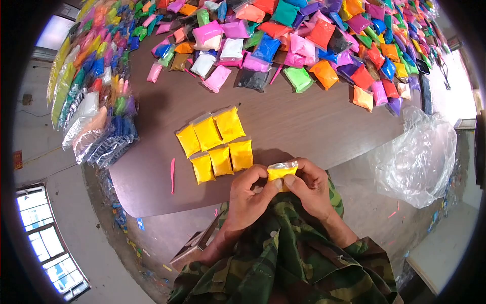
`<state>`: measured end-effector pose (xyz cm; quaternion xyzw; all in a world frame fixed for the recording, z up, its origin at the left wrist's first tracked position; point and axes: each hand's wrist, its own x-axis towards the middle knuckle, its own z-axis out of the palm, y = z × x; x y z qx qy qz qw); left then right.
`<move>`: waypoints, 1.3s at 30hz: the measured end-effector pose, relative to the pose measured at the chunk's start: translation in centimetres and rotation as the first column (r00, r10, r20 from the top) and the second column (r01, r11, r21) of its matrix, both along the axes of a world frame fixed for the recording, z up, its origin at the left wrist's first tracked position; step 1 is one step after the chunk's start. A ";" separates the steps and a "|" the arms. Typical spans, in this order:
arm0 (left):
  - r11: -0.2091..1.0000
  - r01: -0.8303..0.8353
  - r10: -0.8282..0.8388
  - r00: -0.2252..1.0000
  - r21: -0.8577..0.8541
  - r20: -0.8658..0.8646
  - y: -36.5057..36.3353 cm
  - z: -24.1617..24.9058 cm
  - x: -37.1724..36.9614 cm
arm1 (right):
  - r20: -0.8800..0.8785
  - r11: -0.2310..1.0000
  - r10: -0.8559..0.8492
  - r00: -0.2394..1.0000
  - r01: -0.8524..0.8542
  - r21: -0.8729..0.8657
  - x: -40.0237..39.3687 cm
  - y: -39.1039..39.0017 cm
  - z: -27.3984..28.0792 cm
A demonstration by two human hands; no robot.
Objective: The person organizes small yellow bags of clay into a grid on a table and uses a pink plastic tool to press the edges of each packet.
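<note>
Between my two hands is a small yellow packet [281,172] with a clear strip along its top edge, held over the table's near edge. My left hand [251,195] pinches its left side, and my right hand [312,190] grips the right side; both thumbs press on its front. Part of the packet is hidden behind the thumbs. To the left of the hands, several more yellow packets [220,159] lie flat on the table in two rows. A thin pink stick [172,176] rests left of them.
The brown table [152,195] carries a big pile of coloured packets [304,45] at its far side. Stacked clear bags of coloured packets [101,119] stand at the left. A large clear plastic bag [420,157] hangs at the right edge. Scraps litter the floor.
</note>
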<state>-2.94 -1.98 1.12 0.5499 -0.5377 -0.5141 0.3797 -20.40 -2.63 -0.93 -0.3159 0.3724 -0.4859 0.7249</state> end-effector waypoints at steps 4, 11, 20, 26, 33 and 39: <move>0.995 -0.089 0.096 0.981 0.046 -0.170 0.2 0.7 -0.9 | -0.006 0.999 -0.031 1.000 0.031 -0.036 0.1 -0.1 0.1; 0.990 -0.138 0.136 0.990 -0.042 -0.040 0.5 -0.5 0.0 | -0.026 0.998 0.006 1.000 -0.008 -0.057 0.3 0.1 -0.3; 0.984 -0.175 0.180 0.972 0.044 -0.153 0.4 0.9 -0.8 | -0.067 0.992 -0.073 0.995 0.065 -0.111 0.6 0.1 -0.1; 0.991 -0.131 0.130 0.991 -0.038 -0.035 0.5 0.3 -0.5 | -0.143 0.976 -0.110 0.984 0.080 -0.203 0.9 0.1 -0.3; 0.995 -0.084 0.091 0.986 0.055 -0.141 0.4 0.9 -0.5 | -0.089 0.996 -0.066 0.994 0.060 -0.061 0.8 0.2 0.5; 0.993 -0.093 0.098 0.993 0.073 -0.062 1.0 0.1 0.0 | -0.066 0.999 -0.037 0.997 0.035 -0.033 0.8 0.4 0.2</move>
